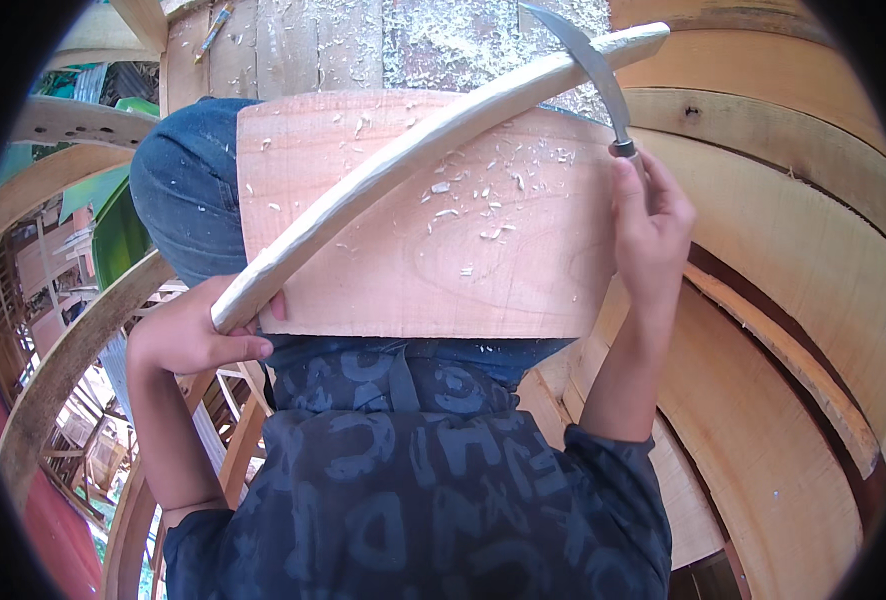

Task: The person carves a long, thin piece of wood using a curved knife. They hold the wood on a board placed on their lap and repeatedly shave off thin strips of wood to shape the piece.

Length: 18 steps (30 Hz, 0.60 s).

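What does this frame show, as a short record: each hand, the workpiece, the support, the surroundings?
left hand: left hand grips the near end of the curved wooden stick
right hand: right hand holds the knife by its handle, blade on the stick's far end
support: flat wooden board on the lap, stick lying across it
debris: wood shavings scattered on the board
surroundings: curved wooden planks to the right
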Each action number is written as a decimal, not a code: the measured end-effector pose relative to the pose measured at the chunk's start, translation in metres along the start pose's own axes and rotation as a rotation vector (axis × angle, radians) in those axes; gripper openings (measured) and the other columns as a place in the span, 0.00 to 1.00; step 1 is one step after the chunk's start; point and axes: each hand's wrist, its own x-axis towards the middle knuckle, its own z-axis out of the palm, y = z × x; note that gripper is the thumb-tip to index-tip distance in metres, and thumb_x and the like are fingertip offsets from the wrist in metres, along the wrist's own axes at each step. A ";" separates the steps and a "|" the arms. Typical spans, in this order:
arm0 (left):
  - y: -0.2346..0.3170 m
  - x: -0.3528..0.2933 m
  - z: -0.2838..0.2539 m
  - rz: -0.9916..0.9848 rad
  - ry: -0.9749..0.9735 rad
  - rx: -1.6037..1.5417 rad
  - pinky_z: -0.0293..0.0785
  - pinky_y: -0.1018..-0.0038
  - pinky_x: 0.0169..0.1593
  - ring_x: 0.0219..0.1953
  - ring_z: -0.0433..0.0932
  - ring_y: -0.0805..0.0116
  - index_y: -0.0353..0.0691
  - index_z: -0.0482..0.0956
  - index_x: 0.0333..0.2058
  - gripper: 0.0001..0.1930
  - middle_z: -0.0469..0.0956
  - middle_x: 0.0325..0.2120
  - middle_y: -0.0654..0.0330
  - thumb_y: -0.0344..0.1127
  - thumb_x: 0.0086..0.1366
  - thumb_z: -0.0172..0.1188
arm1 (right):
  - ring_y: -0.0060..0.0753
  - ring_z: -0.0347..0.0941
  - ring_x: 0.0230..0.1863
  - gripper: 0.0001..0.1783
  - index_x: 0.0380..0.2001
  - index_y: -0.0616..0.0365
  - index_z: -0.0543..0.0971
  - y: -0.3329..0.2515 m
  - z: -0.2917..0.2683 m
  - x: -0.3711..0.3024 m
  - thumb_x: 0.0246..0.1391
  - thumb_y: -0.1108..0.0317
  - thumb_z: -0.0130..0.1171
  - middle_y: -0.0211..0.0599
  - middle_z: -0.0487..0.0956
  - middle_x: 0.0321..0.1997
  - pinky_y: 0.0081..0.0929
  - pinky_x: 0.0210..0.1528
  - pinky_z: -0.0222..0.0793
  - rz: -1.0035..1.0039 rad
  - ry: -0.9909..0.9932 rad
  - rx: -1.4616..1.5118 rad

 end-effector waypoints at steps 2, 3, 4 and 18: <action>0.005 0.003 -0.003 -0.036 -0.010 0.045 0.67 0.76 0.31 0.26 0.71 0.76 0.42 0.77 0.40 0.19 0.72 0.22 0.65 0.38 0.50 0.71 | 0.19 0.72 0.32 0.17 0.45 0.70 0.76 0.000 0.007 -0.003 0.58 0.67 0.59 0.38 0.79 0.30 0.19 0.38 0.68 -0.056 0.073 -0.075; 0.005 0.002 -0.007 -0.072 -0.023 0.037 0.67 0.76 0.31 0.26 0.71 0.76 0.42 0.77 0.40 0.19 0.72 0.21 0.66 0.38 0.49 0.71 | 0.17 0.71 0.35 0.18 0.48 0.70 0.75 -0.004 0.017 -0.011 0.59 0.66 0.58 0.35 0.78 0.32 0.18 0.40 0.67 -0.124 0.096 -0.145; 0.003 0.002 -0.011 -0.102 -0.039 0.031 0.67 0.76 0.30 0.25 0.71 0.76 0.42 0.77 0.40 0.20 0.72 0.20 0.66 0.38 0.49 0.71 | 0.16 0.70 0.38 0.20 0.50 0.70 0.75 -0.007 0.021 -0.016 0.61 0.66 0.57 0.32 0.78 0.34 0.16 0.43 0.66 -0.193 0.124 -0.220; 0.006 0.005 -0.008 -0.043 -0.086 0.006 0.68 0.76 0.33 0.27 0.73 0.75 0.39 0.77 0.39 0.19 0.74 0.25 0.65 0.38 0.50 0.71 | 0.31 0.80 0.32 0.16 0.44 0.67 0.77 0.003 -0.006 -0.015 0.54 0.68 0.62 0.46 0.80 0.29 0.26 0.33 0.71 -0.216 0.026 -0.282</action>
